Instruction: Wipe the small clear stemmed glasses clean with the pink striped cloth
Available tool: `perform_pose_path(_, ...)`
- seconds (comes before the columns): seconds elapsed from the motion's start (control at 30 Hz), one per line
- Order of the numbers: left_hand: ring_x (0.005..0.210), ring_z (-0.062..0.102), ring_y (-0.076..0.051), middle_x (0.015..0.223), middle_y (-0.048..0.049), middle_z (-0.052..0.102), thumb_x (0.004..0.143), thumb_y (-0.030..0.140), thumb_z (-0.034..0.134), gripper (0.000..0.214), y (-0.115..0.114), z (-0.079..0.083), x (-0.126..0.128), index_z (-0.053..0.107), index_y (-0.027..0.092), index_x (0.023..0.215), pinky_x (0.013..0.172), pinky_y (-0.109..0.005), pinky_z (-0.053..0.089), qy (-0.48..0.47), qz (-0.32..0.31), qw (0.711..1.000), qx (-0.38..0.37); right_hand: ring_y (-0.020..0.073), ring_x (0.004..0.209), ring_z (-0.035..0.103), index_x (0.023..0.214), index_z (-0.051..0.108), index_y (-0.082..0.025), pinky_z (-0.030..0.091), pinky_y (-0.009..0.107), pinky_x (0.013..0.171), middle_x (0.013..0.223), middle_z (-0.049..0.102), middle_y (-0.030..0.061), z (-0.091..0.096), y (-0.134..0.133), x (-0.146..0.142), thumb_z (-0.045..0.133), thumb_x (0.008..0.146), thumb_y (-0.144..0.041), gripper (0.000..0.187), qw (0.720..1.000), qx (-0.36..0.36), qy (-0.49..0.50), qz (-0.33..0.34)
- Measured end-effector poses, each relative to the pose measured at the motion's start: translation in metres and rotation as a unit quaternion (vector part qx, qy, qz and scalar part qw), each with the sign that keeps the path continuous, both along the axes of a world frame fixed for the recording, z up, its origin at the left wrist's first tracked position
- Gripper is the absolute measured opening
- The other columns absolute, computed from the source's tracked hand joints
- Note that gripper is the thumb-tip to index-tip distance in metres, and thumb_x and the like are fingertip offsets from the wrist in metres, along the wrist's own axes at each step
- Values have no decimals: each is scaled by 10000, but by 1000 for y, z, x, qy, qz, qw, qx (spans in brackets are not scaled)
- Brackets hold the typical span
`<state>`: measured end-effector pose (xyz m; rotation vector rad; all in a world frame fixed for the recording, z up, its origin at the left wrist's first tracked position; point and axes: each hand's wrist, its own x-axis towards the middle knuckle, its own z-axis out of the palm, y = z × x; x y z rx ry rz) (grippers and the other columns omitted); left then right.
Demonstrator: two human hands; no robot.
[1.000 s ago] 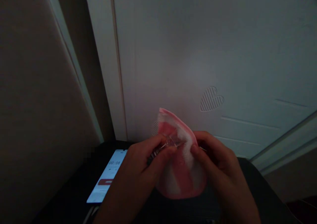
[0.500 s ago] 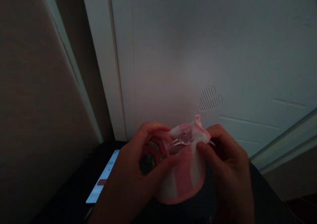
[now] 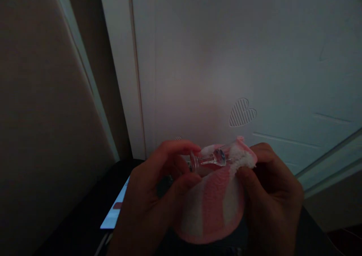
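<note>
Pinching clear clip (image 3: 208,159) in left hand (image 3: 152,195) fingertips — right hand (image 3: 273,195) closed on top edge of pink-and-white sock (image 3: 213,205), below heart mark (image 3: 242,112). Best keep fabric bunched, clip square. Phone (image 3: 115,216) left of sock.

The room is dim, with a pale white door (image 3: 226,52) filling the far side, a heart-shaped striped cutout (image 3: 242,112) low on its panel. A beige padded panel (image 3: 42,116) stands at the left, edged by a light strip. Near the bottom left, a lit phone screen (image 3: 117,212) glows on a dark surface (image 3: 82,218).
</note>
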<state>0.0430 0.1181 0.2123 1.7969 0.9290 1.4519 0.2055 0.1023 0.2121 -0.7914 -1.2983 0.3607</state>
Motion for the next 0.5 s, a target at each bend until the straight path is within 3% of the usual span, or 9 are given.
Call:
perform_pose_path(0.27, 532, 461, -85, 648, 46, 532, 842, 313, 557, 72, -10, 5, 10, 586, 288, 902, 455, -149, 371, -134, -62, 986, -74, 131, 702, 484, 783, 633, -168, 353, 281, 597, 750, 533, -12, 5, -1, -1, 571, 765, 4, 183, 997, 61, -30, -29)
perform_pose_path(0.5, 522, 436, -90, 610, 34, 499, 888, 429, 452, 260, -4, 4, 12, 603, 297, 1054, 467, -157, 400, -180, -59, 969, -159, 146, 708, 503, 817, 638, -180, 351, 306, 590, 767, 541, -5, 2, -3, -9, 585, 781, -27, 166, 995, 61, -59, -43)
